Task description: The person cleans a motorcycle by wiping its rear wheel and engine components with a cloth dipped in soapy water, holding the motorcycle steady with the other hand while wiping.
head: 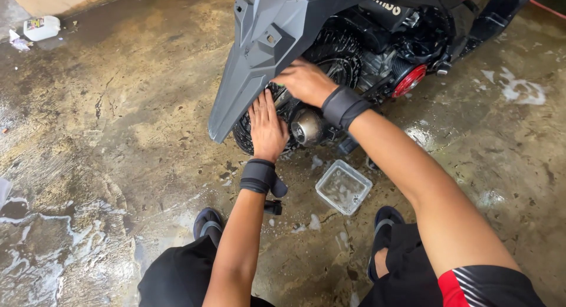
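A black motorbike's rear end fills the upper middle, with a grey rear mudguard over a soapy black tyre. My left hand lies flat with fingers spread on the lower tyre, just below the mudguard's edge. My right hand is curled over something greenish pressed against the wheel, most of it hidden under the fingers. A metal exhaust end sits between my two wrists. Both wrists wear black bands.
A clear square tub of soapy water stands on the wet concrete floor between my sandalled feet. Foam streaks lie at the lower left. A white plastic container sits at the far upper left. A red engine cover shows right.
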